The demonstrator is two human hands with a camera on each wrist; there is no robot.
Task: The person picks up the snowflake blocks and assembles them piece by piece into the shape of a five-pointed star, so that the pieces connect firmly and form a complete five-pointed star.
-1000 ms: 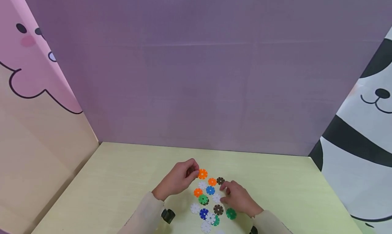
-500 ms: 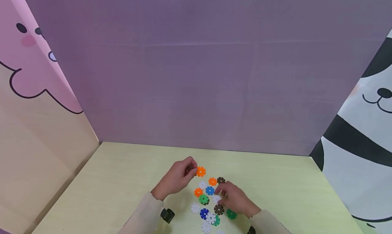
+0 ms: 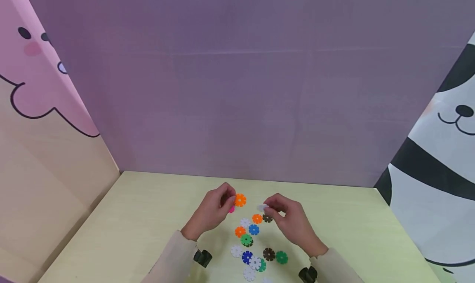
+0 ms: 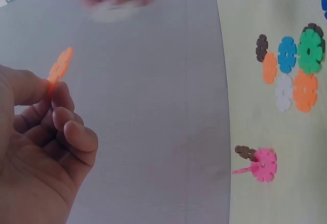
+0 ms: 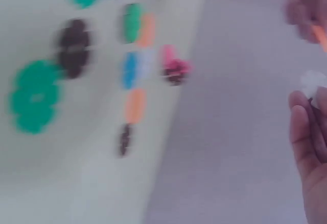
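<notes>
A purple wall (image 3: 237,89) spans the back of your workspace, above the pale table (image 3: 148,217). A pink cartoon panel (image 3: 37,77) borders you on the left and a panda panel (image 3: 445,159) on the right. Your two hands are near each other but apart over the far part of the table, a dark wrist device (image 3: 202,258) at the left cuff and another (image 3: 308,274) at the right.

Your left hand (image 3: 213,206) pinches an orange disc (image 3: 240,199) between thumb and finger, raised off the table. Your right hand (image 3: 295,221) pinches a white disc (image 3: 262,207), its fingers covering part of it.

Nearer you lies a loose column of notched discs: a green disc (image 3: 281,257) beside a dark brown disc (image 3: 269,254), then a blue disc (image 3: 254,229) close to a second orange disc (image 3: 257,218). A light green disc (image 3: 246,239) overlaps a darker one. In the head view your left hand blocks most of a pink piece (image 4: 264,165); the left wrist view shows it on the table, touching a small brown piece (image 4: 245,152).
</notes>
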